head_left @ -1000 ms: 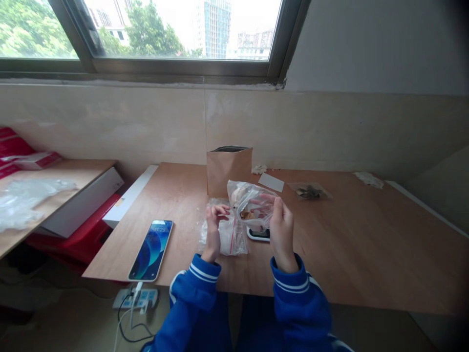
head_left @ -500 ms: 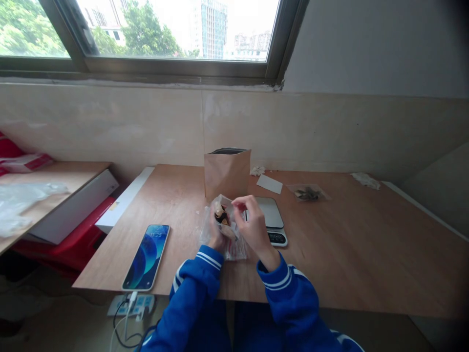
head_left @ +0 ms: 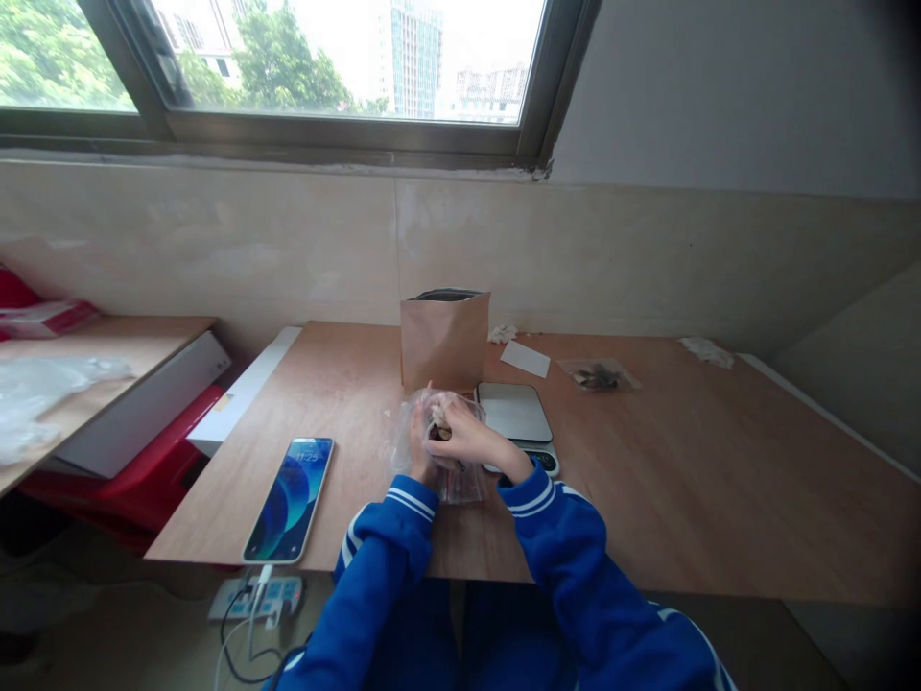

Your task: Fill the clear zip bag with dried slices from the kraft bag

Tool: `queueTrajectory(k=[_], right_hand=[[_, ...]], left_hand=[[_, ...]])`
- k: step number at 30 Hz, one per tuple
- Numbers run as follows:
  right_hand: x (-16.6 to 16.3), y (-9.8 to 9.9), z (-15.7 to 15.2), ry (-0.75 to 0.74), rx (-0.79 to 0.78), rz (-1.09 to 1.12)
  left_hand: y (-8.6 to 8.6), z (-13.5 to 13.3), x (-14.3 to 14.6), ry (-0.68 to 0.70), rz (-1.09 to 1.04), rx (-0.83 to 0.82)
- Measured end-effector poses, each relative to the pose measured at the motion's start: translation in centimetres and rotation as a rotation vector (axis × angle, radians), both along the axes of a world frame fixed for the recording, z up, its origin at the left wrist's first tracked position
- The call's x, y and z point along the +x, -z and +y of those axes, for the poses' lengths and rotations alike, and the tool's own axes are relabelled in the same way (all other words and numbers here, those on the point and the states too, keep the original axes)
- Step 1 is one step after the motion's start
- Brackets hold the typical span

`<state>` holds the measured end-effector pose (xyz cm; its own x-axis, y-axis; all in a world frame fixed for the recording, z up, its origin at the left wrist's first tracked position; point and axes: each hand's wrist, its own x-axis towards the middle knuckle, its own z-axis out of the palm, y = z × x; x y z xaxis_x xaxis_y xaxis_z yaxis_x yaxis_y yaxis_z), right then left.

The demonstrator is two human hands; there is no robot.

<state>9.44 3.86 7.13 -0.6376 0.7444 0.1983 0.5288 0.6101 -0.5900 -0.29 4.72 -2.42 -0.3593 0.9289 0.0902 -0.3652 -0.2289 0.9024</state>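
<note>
Both hands are gripping the small clear plastic bag (head_left: 444, 422), left hand (head_left: 417, 449) at nine o'clock, right hand (head_left: 467, 437) at three, seemingly pinching its mouth.

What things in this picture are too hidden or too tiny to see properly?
- Head view: what fills the clear plastic bag; the left hand and right hand cover it, and it is small.
- Head view: the scale display; the right sleeve covers it.
- Head view: inside the brown paper bag; its front wall blocks it.
- Head view: the dark bits in the small packet; too tiny.
</note>
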Motion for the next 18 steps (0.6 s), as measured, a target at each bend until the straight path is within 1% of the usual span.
queueTrajectory(k=[4,6,9,12,14,18], right_hand=[[0.1,-0.4,-0.5,0.071,-0.049,-0.004],[0.2,-0.6,-0.6,0.077,-0.058,0.008],[0.3,-0.5,-0.6,0.068,-0.089,0.059],[0.3,-0.2,-0.5,0.043,-0.162,0.145],[0.4,-0.1,-0.4,0.053,-0.180,0.232],[0.2,-0.4,-0.1,0.197,-0.172,0.420]], left_hand=[[-0.5,-0.3,-0.2,0.039,-0.048,-0.072],[-0.9,-0.5,-0.1,0.057,-0.081,-0.085],[-1.5,-0.9,0.1,0.068,-0.208,-0.097],[-1.9,-0.9,0.3,0.027,-0.275,-0.110],[-1.9,-0.8,0.3,-0.002,-0.304,-0.105],[-1.8,-0.4,0.3,0.004,-0.404,-0.097]])
